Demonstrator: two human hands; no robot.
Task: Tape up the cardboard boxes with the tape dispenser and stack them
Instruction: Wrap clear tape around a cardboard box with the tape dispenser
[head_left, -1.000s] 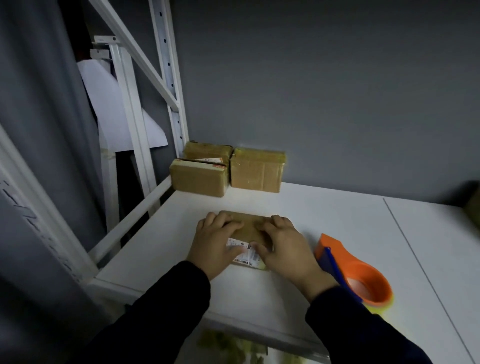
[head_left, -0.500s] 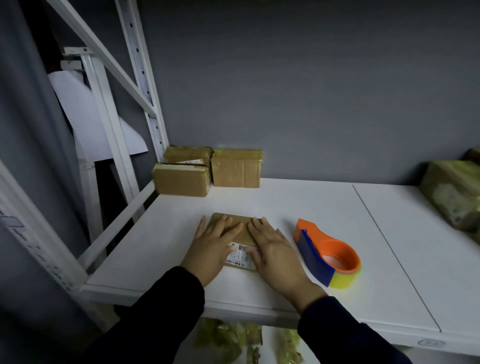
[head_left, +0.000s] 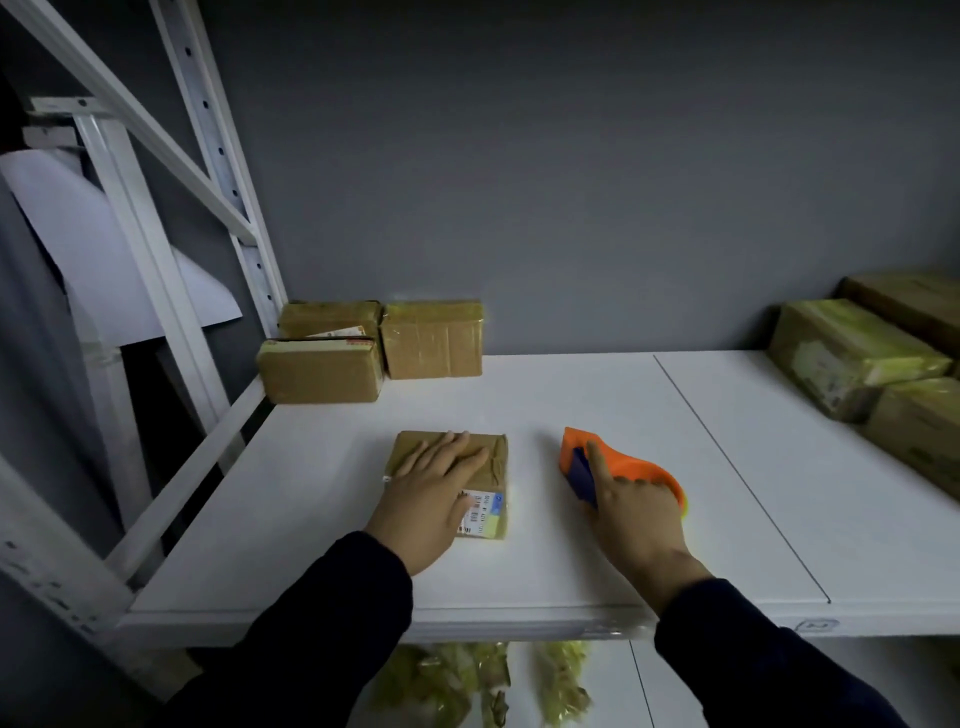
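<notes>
Cardboard, brown and glossy with tape: we see the small box (head_left: 485, 457) lying flat near the front of the white shelf (head_left: 571, 395), a printed label (head_left: 483, 512) on its near right corner. Its long side runs straight away from us. Our left hand (head_left: 431, 488) lies on top, palm down, fingers straight. To its right and apart from it, the orange-and-blue tape dispenser (head_left: 631, 465) points its nose far-left. Our right hand (head_left: 634, 514) wraps it, index finger stretched along the top. Three taped boxes (head_left: 322, 371) sit in the back left corner, and bigger boxes (head_left: 852, 353) crowd the right edge.
</notes>
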